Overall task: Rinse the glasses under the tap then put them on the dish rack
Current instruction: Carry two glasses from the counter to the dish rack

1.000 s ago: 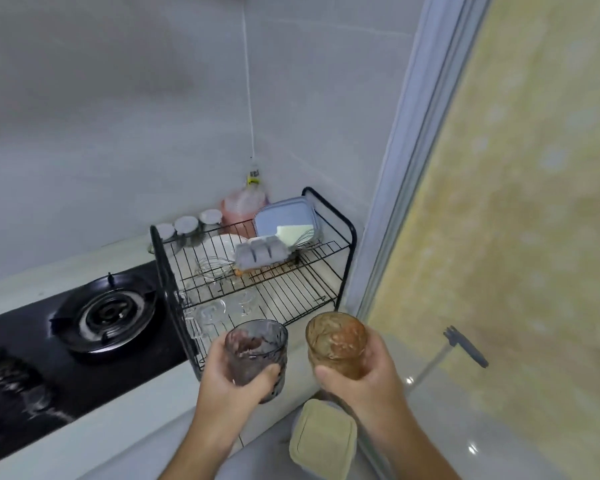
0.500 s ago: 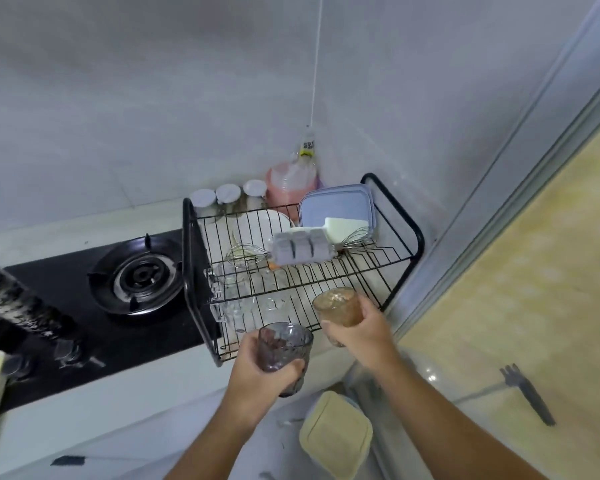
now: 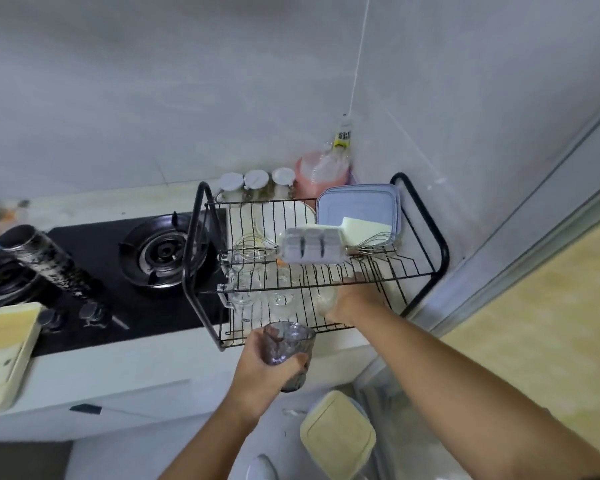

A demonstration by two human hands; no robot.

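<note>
A black wire dish rack [image 3: 440, 251] stands on the counter in the corner. My left hand [image 3: 260, 368] grips a grey textured glass [image 3: 288, 348] upright, just in front of the rack's lower front edge. My right hand [image 3: 357, 299] reaches into the rack's lower tier and holds an amber glass [image 3: 326, 299], tipped over among the wires and partly hidden by them. Clear glasses [image 3: 243, 296] stand on the lower tier to the left of it.
The upper tier carries a grey tray [image 3: 309, 251], whisks [image 3: 253, 247], a blue lidded box [image 3: 357, 206] and a plate. A gas stove [image 3: 163, 251] lies left of the rack. Jars [image 3: 257, 181] and a pink bottle [image 3: 319, 174] stand behind. A cream lid [image 3: 336, 434] lies below.
My right hand moved forward with the amber glass into the rack's lower tier and tipped it over. The left hand stayed in front with the grey glass. The view shifted right.
</note>
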